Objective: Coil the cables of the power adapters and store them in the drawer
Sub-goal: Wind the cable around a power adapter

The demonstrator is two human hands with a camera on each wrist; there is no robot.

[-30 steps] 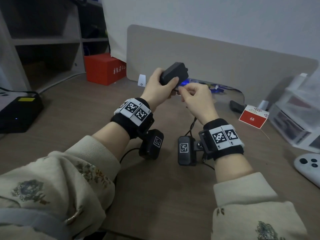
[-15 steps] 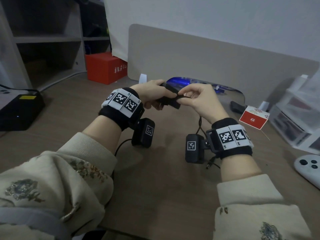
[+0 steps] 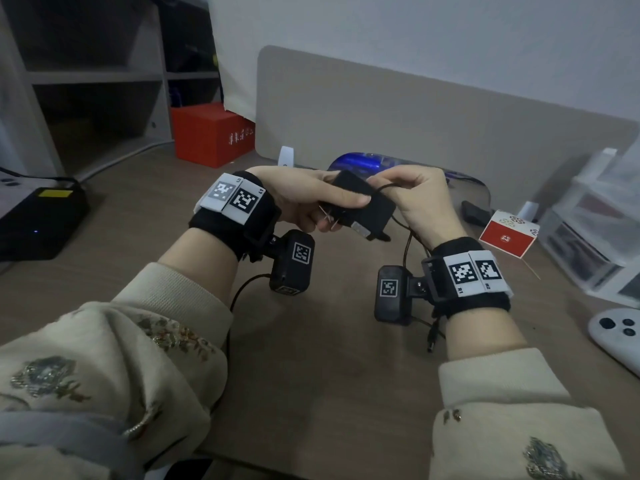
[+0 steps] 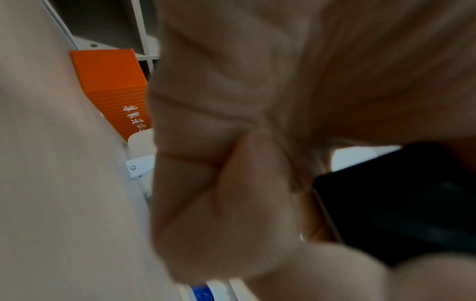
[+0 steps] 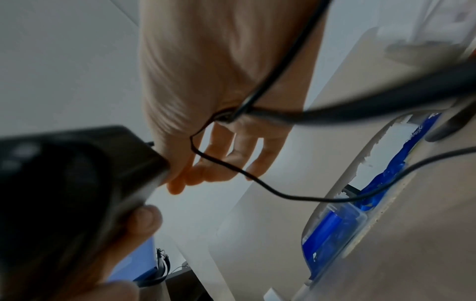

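The head view is dim and cool, with soft, even light and only faint shadows on the worktop (image 3: 311, 375) — straight edges bow outward toward the corners. Both wrist views are blurred: the left one is filled by out-of-focus hands (image 4: 231, 163), the right shows a smeared black adapter (image 5: 64, 183) against a pale, bright wall — no glare
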